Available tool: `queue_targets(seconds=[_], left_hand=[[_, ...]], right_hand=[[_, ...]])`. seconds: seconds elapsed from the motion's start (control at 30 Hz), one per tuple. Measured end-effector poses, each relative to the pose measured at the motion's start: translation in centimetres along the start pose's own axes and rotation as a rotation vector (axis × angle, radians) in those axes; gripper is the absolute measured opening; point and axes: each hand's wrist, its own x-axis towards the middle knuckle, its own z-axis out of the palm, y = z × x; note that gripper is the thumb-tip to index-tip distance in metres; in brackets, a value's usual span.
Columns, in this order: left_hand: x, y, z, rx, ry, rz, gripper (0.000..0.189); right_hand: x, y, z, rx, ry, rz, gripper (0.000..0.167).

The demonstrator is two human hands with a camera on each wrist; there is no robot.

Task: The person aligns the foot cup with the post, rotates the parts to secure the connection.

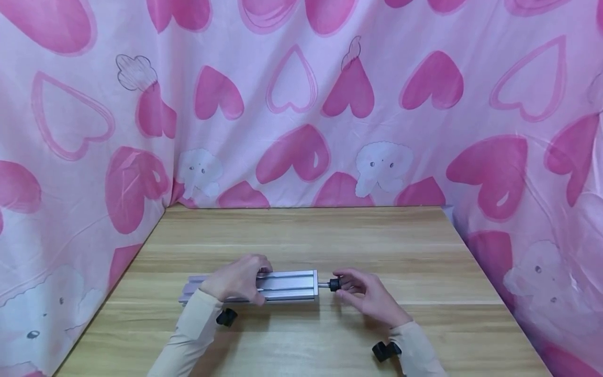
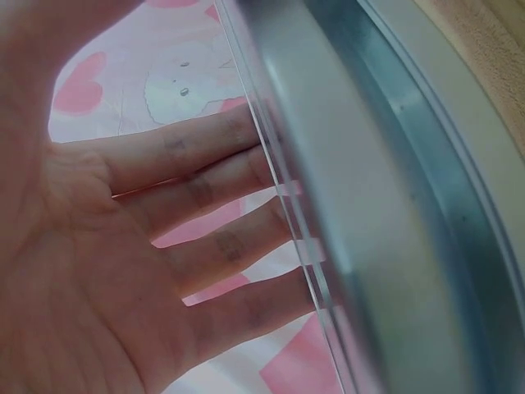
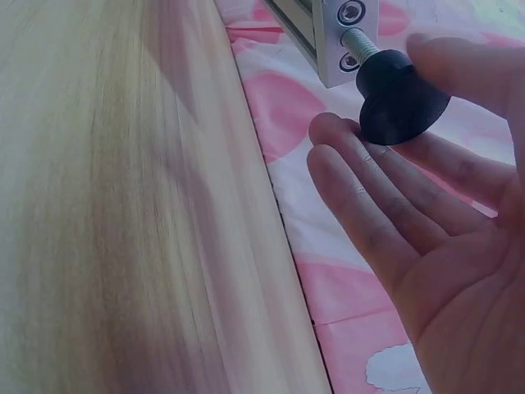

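A silver aluminium profile is held lengthwise above the wooden table. My left hand grips it from above, thumb on the near side and fingers over the far side. In the left wrist view the fingers meet the profile's edge. From the right end plate, which has screws in it, a threaded stud sticks out with a black levelling foot on it. My right hand has its thumb and fingers around this foot, the thumb tip at its edge and the fingers partly behind it.
The wood-grain table extends around both hands. A pink heart-patterned cloth hangs behind it and along both sides. Black wrist mounts are strapped at the sleeves.
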Motion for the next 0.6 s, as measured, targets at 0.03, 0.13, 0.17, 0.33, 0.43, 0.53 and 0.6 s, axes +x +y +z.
queue_targets(seconds=[0.03,0.13,0.17,0.33,0.43,0.53,0.6], left_hand=[[0.02,0.0,-0.04,0.002,0.0,0.004,0.053],[0.08,0.06,-0.23,-0.001,0.001,0.015,0.052],[0.09,0.09,-0.28,-0.001,0.001,0.019,0.052],[0.13,0.23,-0.36,0.0,0.001,0.017,0.052],[0.1,0.27,-0.23,0.011,-0.008,0.011,0.053],[0.09,0.21,-0.11,0.014,-0.01,0.01,0.053],[0.07,0.11,-0.04,0.01,-0.007,0.011,0.053]], right_hand=[[0.03,0.0,-0.04,-0.001,-0.001,0.01,0.044],[0.16,0.06,-0.19,0.026,-0.018,0.055,0.044],[0.2,0.09,-0.23,0.038,-0.027,0.07,0.043],[0.39,0.21,-0.33,0.049,-0.078,0.105,0.033],[0.38,0.32,-0.3,0.045,-0.102,0.109,0.034],[0.29,0.38,-0.22,0.038,-0.094,0.105,0.037],[0.18,0.41,-0.14,0.016,-0.071,0.096,0.039]])
